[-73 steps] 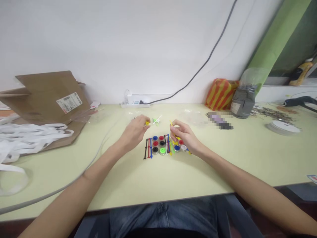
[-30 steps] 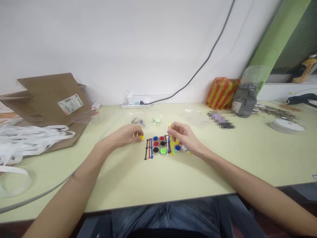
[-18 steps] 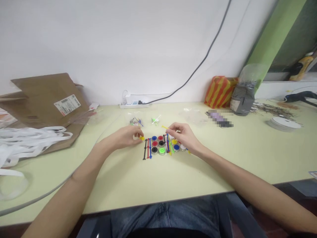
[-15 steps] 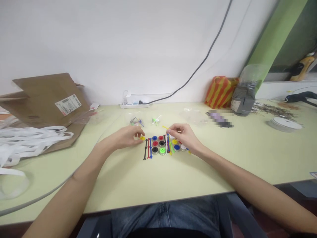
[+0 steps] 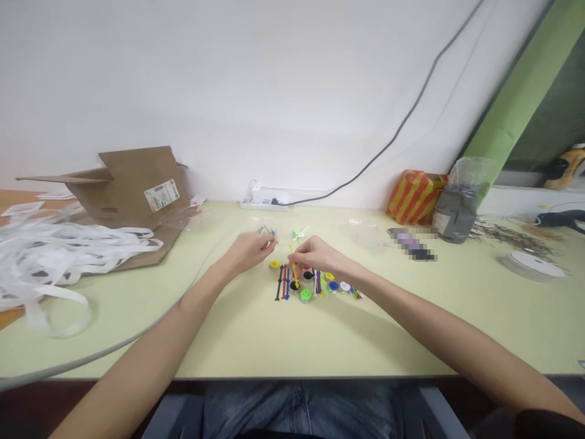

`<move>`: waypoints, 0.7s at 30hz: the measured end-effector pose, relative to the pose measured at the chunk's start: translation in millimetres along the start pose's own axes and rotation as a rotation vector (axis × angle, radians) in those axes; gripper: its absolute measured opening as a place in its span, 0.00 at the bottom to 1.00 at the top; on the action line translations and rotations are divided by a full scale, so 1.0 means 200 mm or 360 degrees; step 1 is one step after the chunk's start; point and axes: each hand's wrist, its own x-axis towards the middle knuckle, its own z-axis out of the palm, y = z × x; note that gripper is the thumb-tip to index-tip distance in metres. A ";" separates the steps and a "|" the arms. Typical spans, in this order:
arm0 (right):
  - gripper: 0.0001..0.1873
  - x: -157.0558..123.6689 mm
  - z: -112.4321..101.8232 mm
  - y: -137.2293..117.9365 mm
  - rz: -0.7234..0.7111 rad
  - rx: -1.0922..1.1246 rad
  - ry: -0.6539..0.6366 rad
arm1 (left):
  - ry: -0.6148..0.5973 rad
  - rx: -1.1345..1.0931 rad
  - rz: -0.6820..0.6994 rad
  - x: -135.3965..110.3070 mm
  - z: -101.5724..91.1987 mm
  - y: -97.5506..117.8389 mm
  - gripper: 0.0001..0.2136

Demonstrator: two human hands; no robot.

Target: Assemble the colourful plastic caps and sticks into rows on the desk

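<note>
One yellow arrow [image 5: 296, 278] is pinched in the right hand [image 5: 316, 255], over a black disc [image 5: 292, 286].
A yellow disc [image 5: 275, 264] is laid on the counter [image 5: 247, 341] near the left hand [image 5: 249, 251]; whether anything is clamped there cannot be told.

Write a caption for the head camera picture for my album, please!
The right hand holds a yellow arrow by colourful discs, while one yellow disc lies near the left hand.
</note>
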 end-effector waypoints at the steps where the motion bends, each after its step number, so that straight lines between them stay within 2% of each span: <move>1: 0.15 0.04 0.01 -0.03 0.0038 0.0001 -0.0006 | 0.0010 0.0009 0.0002 0.00 0.01 -0.01 0.16; 6: 0.14 0.20 0.04 -0.08 0.0313 -0.0032 -0.0046 | 0.0001 0.0014 0.0045 0.00 0.04 -0.01 0.15; 12: 0.18 0.20 0.08 -0.06 0.0119 -0.0615 -0.0154 | -0.0007 -0.0007 0.0067 0.00 0.05 0.02 0.15; 21: 0.18 0.16 0.12 -0.14 0.0112 -0.1061 -0.0150 | -0.0032 -0.0019 0.0086 0.00 0.05 0.02 0.15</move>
